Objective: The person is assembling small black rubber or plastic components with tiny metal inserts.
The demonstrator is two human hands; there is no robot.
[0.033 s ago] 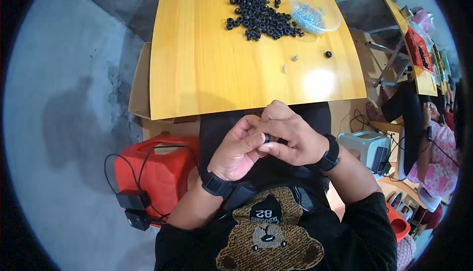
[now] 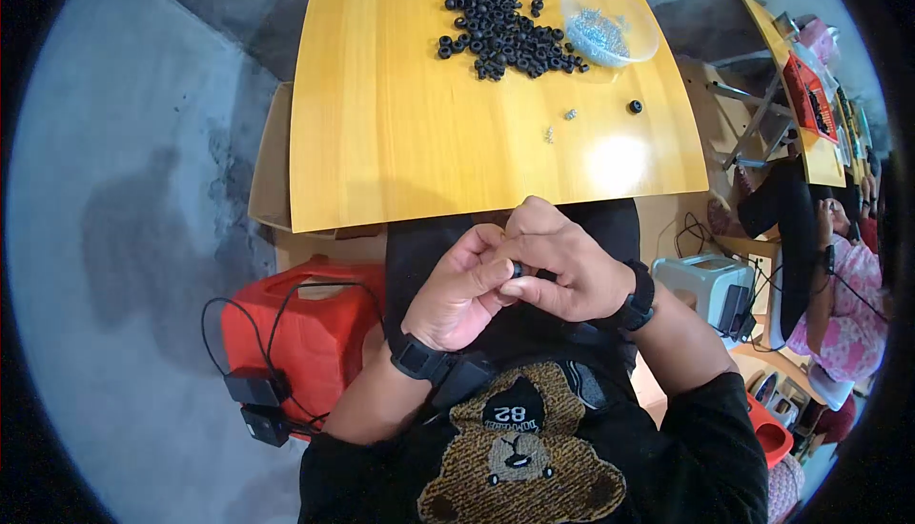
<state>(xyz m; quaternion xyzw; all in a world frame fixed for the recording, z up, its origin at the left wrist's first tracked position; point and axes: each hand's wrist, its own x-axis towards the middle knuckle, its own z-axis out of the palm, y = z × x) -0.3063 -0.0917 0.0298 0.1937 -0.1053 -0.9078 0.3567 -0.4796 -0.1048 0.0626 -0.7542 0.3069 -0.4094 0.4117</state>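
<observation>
You've got both hands together over your lap, just off the near edge of the yellow table [image 2: 381,143]. Left hand [image 2: 460,286]: thumb and fingers pinched on a small black part [image 2: 518,270]. Right hand [image 2: 569,272]: curled in from the other side, thumb and fingers gripping the same part. So the part sits right at the meeting point of your fingertips, mostly covered; can't tell if anything is seated in it.

Relative to that grip: beyond it and a bit right, on the tabletop, one tiny silver piece [image 2: 549,134], then a silver cluster [image 2: 571,114] slightly farther and righter. Right of those, a loose black ring [image 2: 636,106]. Well beyond the grip, a big pile of black rings [image 2: 505,29] running to the far side. Right of the pile, just beside it, a clear round bowl [image 2: 646,43] with small silver bits [image 2: 598,36] in it.

Left of your grip, lower than the table, a red stool [image 2: 295,319]. Right, past your wrist strap [image 2: 639,295], a pale blue stool [image 2: 691,278].
</observation>
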